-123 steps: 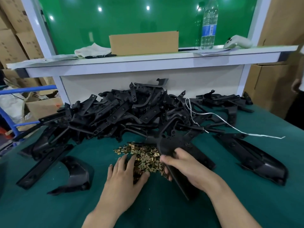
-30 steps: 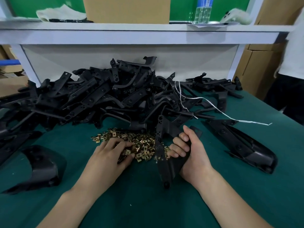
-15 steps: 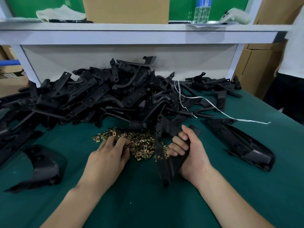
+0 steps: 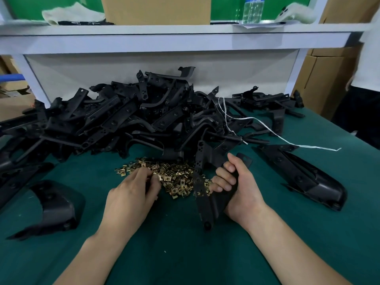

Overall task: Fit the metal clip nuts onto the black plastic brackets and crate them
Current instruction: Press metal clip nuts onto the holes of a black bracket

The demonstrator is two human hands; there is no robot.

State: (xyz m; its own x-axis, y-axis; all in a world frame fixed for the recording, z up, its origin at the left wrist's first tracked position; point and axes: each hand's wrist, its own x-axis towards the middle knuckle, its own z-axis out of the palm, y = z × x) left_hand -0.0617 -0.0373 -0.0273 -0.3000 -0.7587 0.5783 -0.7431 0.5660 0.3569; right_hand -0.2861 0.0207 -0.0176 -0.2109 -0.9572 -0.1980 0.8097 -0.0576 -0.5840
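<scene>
Our right hand (image 4: 240,192) grips one black bracket (image 4: 207,202), fingers curled round its upper part, its lower end resting on the green worktop (image 4: 185,254). Our left hand (image 4: 131,194) lies just beside it with its fingertips bent into the heap of brass-coloured clip nuts (image 4: 176,177); we cannot tell whether a nut is pinched. The near half of the worktop, around our forearms, gives the open room. Behind the nuts the bracket pile (image 4: 127,118) reaches back to the white panel under the shelf (image 4: 185,38), closing that side. A long black moulding (image 4: 304,173) lies to the right, near the worktop's right edge, and a curved black cover (image 4: 53,206) lies to the left. A white cord (image 4: 267,128) trails off the pile toward the right. Cartons (image 4: 324,79) stand past the right edge, with a person (image 4: 368,68) beside them.
</scene>
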